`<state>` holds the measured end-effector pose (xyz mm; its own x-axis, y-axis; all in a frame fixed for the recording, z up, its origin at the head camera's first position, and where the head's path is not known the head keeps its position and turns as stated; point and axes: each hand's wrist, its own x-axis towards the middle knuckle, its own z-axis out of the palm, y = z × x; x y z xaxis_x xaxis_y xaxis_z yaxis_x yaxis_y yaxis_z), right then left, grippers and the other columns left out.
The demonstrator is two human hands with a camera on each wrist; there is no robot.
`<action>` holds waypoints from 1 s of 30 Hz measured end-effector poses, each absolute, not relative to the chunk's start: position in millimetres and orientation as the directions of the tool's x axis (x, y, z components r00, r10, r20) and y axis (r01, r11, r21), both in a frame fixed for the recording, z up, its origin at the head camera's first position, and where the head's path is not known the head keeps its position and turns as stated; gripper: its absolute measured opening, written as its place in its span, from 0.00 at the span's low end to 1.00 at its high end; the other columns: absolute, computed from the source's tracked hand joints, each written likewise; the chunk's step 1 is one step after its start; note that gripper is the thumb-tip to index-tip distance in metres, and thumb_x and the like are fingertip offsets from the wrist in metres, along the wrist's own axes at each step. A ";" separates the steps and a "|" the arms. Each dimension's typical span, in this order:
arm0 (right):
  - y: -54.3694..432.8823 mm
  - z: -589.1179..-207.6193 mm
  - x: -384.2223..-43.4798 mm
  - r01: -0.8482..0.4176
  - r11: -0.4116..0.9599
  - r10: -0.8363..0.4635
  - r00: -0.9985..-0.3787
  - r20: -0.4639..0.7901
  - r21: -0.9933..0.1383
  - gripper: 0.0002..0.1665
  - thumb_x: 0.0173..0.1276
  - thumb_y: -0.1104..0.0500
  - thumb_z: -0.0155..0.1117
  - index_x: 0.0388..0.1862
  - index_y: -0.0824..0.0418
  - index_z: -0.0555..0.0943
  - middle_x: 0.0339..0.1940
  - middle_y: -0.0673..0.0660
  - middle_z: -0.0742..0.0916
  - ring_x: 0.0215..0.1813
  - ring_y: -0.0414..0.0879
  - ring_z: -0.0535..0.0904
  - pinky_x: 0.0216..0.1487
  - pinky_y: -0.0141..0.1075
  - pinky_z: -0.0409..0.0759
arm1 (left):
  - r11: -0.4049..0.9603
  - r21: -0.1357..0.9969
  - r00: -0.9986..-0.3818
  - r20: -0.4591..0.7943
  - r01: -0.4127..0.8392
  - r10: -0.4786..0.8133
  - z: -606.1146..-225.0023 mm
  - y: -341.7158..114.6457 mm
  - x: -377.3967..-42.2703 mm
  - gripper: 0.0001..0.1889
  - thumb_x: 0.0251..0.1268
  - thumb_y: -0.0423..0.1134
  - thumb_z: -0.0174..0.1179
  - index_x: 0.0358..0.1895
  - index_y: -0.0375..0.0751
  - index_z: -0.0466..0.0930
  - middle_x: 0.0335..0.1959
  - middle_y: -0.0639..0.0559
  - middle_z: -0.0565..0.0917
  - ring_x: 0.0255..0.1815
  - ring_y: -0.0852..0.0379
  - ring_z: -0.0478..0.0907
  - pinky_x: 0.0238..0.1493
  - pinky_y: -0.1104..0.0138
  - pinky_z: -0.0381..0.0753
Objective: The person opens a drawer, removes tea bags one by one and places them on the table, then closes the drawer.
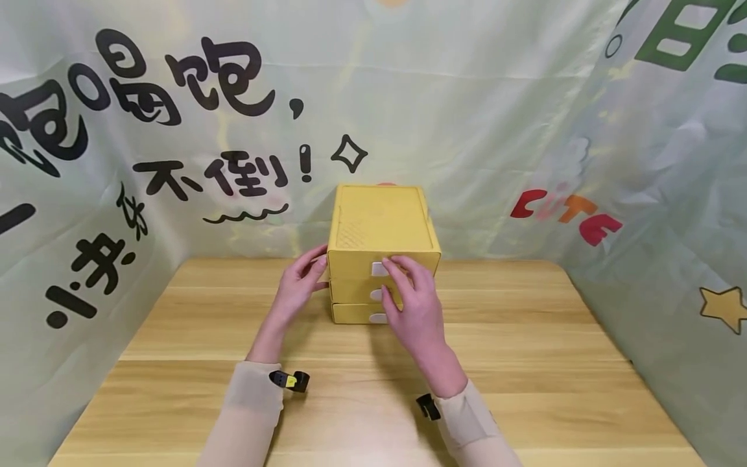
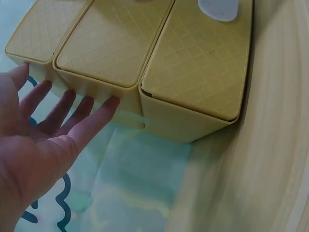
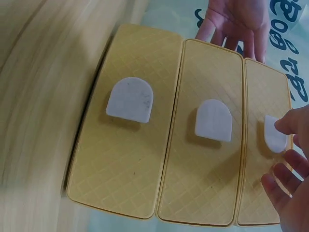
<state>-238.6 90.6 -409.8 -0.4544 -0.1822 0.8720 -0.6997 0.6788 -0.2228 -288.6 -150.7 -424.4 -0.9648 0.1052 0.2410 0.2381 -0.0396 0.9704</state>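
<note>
A yellow three-drawer box (image 1: 382, 217) stands at the back of the table, its fronts facing the person. Each drawer front carries a rounded whitish pull tab; the bottom one (image 3: 130, 100) and middle one (image 3: 213, 120) show fully in the right wrist view. The left hand (image 1: 300, 275) is at the box's left side, fingers spread and fingertips at the side wall (image 2: 104, 92). At the front is the right hand (image 1: 417, 305), its fingers loosely extended around the top drawer's tab (image 3: 275, 134). One digit overlaps that tab; whether it presses there cannot be made out.
The wooden table (image 1: 525, 363) extends on both sides of the box. Behind and beside it hangs a pale printed cloth (image 1: 484, 130) with lettering. Dark wrist straps (image 1: 290, 381) show at both sleeves.
</note>
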 end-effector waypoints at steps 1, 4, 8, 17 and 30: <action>90.8 -409.4 -238.8 -0.701 0.680 -0.189 -0.452 0.872 -0.216 0.28 0.62 0.70 0.73 0.63 0.65 0.82 0.62 0.63 0.82 0.58 0.61 0.78 0.55 0.48 0.86 | -0.038 0.969 -0.963 0.247 0.244 0.110 -423.6 -150.4 -288.1 0.26 0.82 0.42 0.56 0.76 0.39 0.70 0.72 0.39 0.75 0.65 0.49 0.76 0.52 0.57 0.91; 91.4 -407.4 -239.3 -0.706 0.679 -0.210 -0.448 0.869 -0.200 0.28 0.63 0.71 0.72 0.63 0.65 0.82 0.61 0.63 0.82 0.56 0.60 0.79 0.56 0.48 0.85 | -0.037 0.965 -0.955 0.263 0.261 0.133 -420.2 -150.3 -286.3 0.25 0.82 0.42 0.56 0.76 0.39 0.70 0.73 0.39 0.74 0.66 0.47 0.76 0.52 0.54 0.91; 92.6 -402.6 -241.2 -0.716 0.674 -0.228 -0.432 0.872 -0.179 0.26 0.63 0.73 0.70 0.62 0.67 0.83 0.59 0.65 0.82 0.55 0.60 0.79 0.57 0.47 0.85 | -0.042 0.961 -0.948 0.276 0.273 0.157 -415.8 -149.0 -287.2 0.26 0.82 0.43 0.56 0.77 0.40 0.70 0.73 0.42 0.73 0.66 0.48 0.77 0.53 0.54 0.91; 94.6 -402.2 -244.4 -0.742 0.647 -0.233 -0.410 0.882 -0.175 0.24 0.63 0.78 0.68 0.59 0.69 0.85 0.56 0.65 0.83 0.55 0.61 0.79 0.56 0.48 0.84 | -0.030 0.960 -0.945 0.280 0.279 0.170 -413.8 -147.8 -288.4 0.26 0.83 0.42 0.55 0.77 0.39 0.69 0.76 0.43 0.71 0.67 0.45 0.76 0.53 0.54 0.91; 95.2 -403.4 -240.7 -0.747 0.644 -0.243 -0.403 0.883 -0.164 0.19 0.64 0.77 0.69 0.53 0.67 0.87 0.51 0.63 0.84 0.51 0.60 0.80 0.50 0.48 0.86 | -0.021 0.959 -0.945 0.282 0.283 0.166 -421.9 -151.2 -288.1 0.25 0.83 0.41 0.54 0.77 0.39 0.70 0.74 0.40 0.72 0.63 0.48 0.77 0.52 0.52 0.91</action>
